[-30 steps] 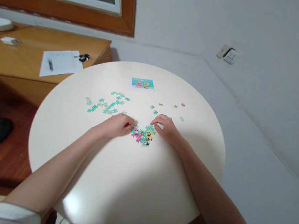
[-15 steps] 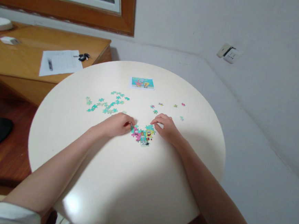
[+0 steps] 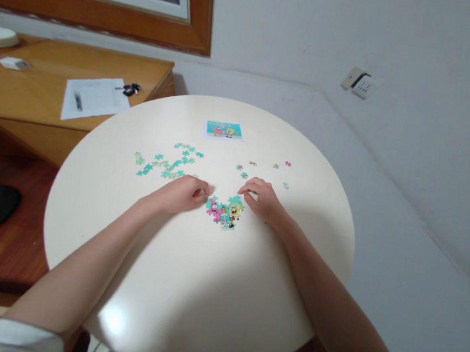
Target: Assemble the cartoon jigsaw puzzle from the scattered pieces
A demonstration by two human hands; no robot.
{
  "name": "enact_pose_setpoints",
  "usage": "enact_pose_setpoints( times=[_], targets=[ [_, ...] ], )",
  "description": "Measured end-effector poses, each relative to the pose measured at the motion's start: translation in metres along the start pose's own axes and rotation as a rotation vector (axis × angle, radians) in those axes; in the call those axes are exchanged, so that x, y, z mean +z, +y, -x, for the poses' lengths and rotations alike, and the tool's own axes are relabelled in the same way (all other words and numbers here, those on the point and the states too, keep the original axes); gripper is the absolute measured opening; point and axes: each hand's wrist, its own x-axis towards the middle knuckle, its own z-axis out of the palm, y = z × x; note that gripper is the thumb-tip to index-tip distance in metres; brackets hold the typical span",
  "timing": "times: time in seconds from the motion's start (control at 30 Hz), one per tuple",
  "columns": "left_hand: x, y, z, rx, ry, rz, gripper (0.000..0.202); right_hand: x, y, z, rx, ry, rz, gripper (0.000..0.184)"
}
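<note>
A partly joined jigsaw puzzle (image 3: 224, 212) lies on the white round table (image 3: 193, 292), showing a pink starfish figure, a yellow sponge figure and a third figure between them. My left hand (image 3: 187, 193) is closed, with its thumb and forefinger together at the puzzle's upper left edge. On the other side, my right hand (image 3: 260, 197) has its fingers curled and its fingertips close by the upper right edge. Anything small in either pinch is hidden by the fingers. Beyond my left hand are scattered teal and pale green puzzle pieces (image 3: 174, 165).
Several loose pieces (image 3: 245, 175) lie spread beyond my right hand. A small picture card (image 3: 224, 130) with the cartoon figures lies at the table's far side. To the left, a wooden desk (image 3: 34, 89) holds a paper sheet (image 3: 97, 97) and keys (image 3: 131, 89).
My left hand has shifted very slightly away from me. The right hand and the joined puzzle look almost the same.
</note>
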Motion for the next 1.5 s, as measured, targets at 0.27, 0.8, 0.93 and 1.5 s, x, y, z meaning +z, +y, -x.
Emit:
enact_pose_setpoints(
  times=[0.27, 0.8, 0.93, 1.5],
  targets=[
    [-0.009, -0.002, 0.003, -0.072, -0.041, 0.026, 0.015, -0.014, 0.002, -0.001, 0.013, -0.020, 0.036, 0.020],
    [-0.006, -0.002, 0.003, -0.170, -0.154, -0.078, 0.025, -0.036, -0.003, 0.004, -0.013, -0.275, -0.004, 0.035],
    [-0.004, 0.000, 0.002, -0.148, -0.154, -0.083, 0.022, -0.036, -0.003, 0.004, -0.020, -0.289, -0.001, 0.034],
    [-0.004, 0.003, 0.001, -0.177, -0.140, -0.098, 0.023, -0.034, -0.009, 0.004, -0.008, -0.307, 0.011, 0.032]
  ],
)
